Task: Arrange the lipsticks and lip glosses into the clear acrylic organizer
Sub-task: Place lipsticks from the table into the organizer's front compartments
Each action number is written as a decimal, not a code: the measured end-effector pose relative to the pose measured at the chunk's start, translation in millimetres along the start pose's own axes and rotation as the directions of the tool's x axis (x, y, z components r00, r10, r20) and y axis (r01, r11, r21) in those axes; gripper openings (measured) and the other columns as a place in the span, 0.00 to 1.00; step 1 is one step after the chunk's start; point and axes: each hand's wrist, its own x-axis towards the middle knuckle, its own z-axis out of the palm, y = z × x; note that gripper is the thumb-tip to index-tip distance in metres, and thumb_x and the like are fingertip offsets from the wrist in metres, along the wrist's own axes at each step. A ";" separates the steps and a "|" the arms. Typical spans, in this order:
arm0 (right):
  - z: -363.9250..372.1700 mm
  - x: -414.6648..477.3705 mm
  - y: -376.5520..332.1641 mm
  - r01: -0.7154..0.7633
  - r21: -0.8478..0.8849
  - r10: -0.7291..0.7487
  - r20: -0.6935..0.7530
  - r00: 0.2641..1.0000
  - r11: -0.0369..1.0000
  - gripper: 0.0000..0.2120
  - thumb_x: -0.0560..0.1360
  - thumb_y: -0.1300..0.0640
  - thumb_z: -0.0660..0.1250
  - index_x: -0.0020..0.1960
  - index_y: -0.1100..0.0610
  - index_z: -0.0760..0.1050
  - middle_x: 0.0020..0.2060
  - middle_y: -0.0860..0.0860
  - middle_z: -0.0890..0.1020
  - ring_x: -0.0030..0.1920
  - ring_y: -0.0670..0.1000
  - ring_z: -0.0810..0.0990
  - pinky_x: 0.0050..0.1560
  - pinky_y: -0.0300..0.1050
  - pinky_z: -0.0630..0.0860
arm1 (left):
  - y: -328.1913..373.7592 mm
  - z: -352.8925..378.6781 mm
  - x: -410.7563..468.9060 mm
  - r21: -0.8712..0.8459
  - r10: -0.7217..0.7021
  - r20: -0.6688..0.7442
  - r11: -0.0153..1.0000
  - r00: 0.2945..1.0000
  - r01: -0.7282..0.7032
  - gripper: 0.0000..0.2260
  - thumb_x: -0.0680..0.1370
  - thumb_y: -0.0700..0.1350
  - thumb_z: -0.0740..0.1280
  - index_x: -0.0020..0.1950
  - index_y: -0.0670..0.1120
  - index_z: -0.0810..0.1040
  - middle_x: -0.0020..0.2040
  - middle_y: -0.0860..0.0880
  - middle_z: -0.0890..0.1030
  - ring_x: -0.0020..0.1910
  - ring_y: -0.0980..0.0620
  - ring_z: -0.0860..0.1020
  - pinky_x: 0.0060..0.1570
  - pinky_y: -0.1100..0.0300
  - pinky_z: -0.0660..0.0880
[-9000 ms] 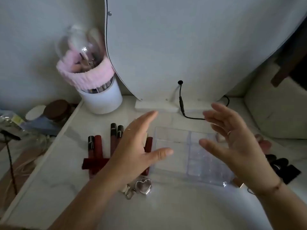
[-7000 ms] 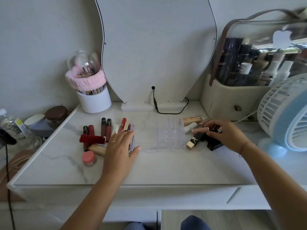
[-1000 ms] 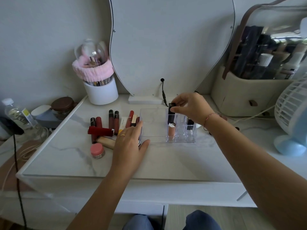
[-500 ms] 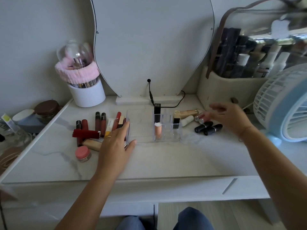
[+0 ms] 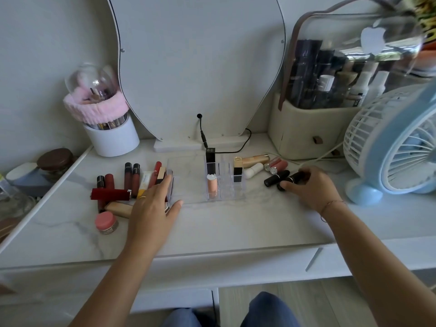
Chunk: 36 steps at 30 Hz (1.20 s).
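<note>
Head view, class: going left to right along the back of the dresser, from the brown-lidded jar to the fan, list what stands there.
Brown-lidded jar → white brush holder → mirror → beige cosmetics case → blue fan.

Soft dim daylight, glare on clear case (image 5: 354, 31) — wide-angle bowing at edges, slight softness

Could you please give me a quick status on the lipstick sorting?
Left hand steadying organizer. Right hand closing on black lipstick. Three tubes slotted; nothing in the way.
</note>
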 end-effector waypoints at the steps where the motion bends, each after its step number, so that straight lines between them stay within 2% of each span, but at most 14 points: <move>1: 1.2 -2.5 -0.3 0.008 0.063 -0.008 -0.012 1.000 0.998 0.30 0.61 0.47 0.77 0.59 0.56 0.72 0.47 0.51 0.77 0.48 0.52 0.76 0.49 0.47 0.72 | 0.1 0.0 -0.2 0.000 -0.002 0.000 1.000 1.000 0.002 0.27 0.70 0.44 0.74 0.68 0.44 0.70 0.54 0.41 0.81 0.48 0.40 0.79 0.43 0.52 0.75; 3: 3.3 -7.0 -1.1 0.033 0.182 -0.027 -0.037 0.999 0.983 0.29 0.63 0.52 0.77 0.61 0.55 0.71 0.46 0.51 0.77 0.44 0.50 0.76 0.46 0.43 0.69 | -0.4 0.2 -0.1 0.001 0.001 -0.003 1.000 1.000 -0.001 0.28 0.70 0.44 0.74 0.68 0.44 0.70 0.54 0.42 0.81 0.48 0.40 0.79 0.43 0.52 0.75; 8: -8.2 -12.5 -23.9 0.168 0.402 -0.120 -0.142 0.983 0.900 0.10 0.71 0.60 0.70 0.52 0.56 0.77 0.41 0.54 0.82 0.39 0.50 0.79 0.43 0.41 0.74 | -0.5 0.4 -0.2 0.000 0.000 -0.008 1.000 1.000 0.000 0.28 0.71 0.45 0.73 0.69 0.46 0.69 0.54 0.43 0.81 0.49 0.41 0.79 0.44 0.52 0.75; 11: -19.2 -12.3 -61.9 0.296 0.471 -0.231 -0.192 0.954 0.831 0.09 0.72 0.61 0.69 0.51 0.53 0.78 0.39 0.49 0.83 0.34 0.41 0.81 0.37 0.31 0.76 | -1.2 1.2 -0.9 -0.007 0.003 -0.010 1.000 1.000 -0.003 0.28 0.71 0.45 0.73 0.69 0.45 0.69 0.55 0.43 0.80 0.50 0.41 0.79 0.44 0.53 0.74; 13: -19.6 -10.2 -91.2 0.370 0.496 -0.325 -0.178 0.929 0.786 0.08 0.72 0.60 0.70 0.49 0.50 0.78 0.39 0.48 0.83 0.36 0.41 0.81 0.39 0.32 0.78 | -1.6 1.7 -0.6 -0.011 0.010 -0.012 1.000 1.000 -0.010 0.29 0.71 0.45 0.73 0.70 0.45 0.69 0.56 0.44 0.80 0.51 0.42 0.79 0.45 0.53 0.74; 16: -5.8 -3.4 -126.9 0.446 0.419 -0.437 -0.124 0.891 0.791 0.08 0.71 0.57 0.70 0.50 0.50 0.78 0.40 0.46 0.83 0.40 0.41 0.81 0.45 0.33 0.78 | -1.5 1.2 0.0 -0.003 0.012 -0.013 1.000 1.000 -0.013 0.29 0.71 0.45 0.73 0.70 0.46 0.68 0.58 0.44 0.80 0.52 0.42 0.79 0.45 0.54 0.74; 20: 17.9 6.0 -148.7 0.478 0.292 -0.487 -0.047 0.872 0.828 0.08 0.71 0.57 0.70 0.51 0.53 0.79 0.41 0.49 0.84 0.42 0.46 0.82 0.51 0.42 0.79 | -0.5 0.2 -0.5 -0.004 0.012 -0.012 1.000 1.000 -0.012 0.29 0.71 0.46 0.73 0.70 0.45 0.68 0.55 0.44 0.81 0.51 0.43 0.79 0.44 0.56 0.73; 25: 28.5 11.4 -152.5 0.513 0.198 -0.522 -0.009 0.853 0.835 0.09 0.71 0.58 0.70 0.51 0.53 0.79 0.41 0.50 0.84 0.42 0.47 0.82 0.52 0.45 0.79 | -1.2 -0.2 0.3 -0.010 0.010 -0.011 1.000 1.000 -0.010 0.29 0.71 0.45 0.73 0.70 0.44 0.68 0.53 0.45 0.81 0.49 0.45 0.78 0.43 0.60 0.69; 33: 31.3 10.6 -152.7 0.516 0.185 -0.531 0.043 0.846 0.836 0.08 0.70 0.58 0.71 0.50 0.55 0.80 0.40 0.51 0.85 0.43 0.49 0.83 0.52 0.48 0.79 | -0.9 -0.6 0.3 -0.040 0.000 0.000 0.999 1.000 0.000 0.28 0.72 0.45 0.71 0.70 0.46 0.68 0.57 0.45 0.79 0.51 0.44 0.78 0.44 0.55 0.72; 36: 36.0 9.3 -150.4 0.515 0.186 -0.534 0.071 0.843 0.837 0.08 0.70 0.58 0.71 0.50 0.55 0.81 0.40 0.50 0.84 0.42 0.47 0.82 0.49 0.45 0.79 | -0.4 -0.6 0.9 -0.032 -0.002 0.007 0.999 1.000 0.002 0.27 0.72 0.45 0.72 0.70 0.45 0.68 0.55 0.45 0.80 0.50 0.44 0.78 0.43 0.55 0.72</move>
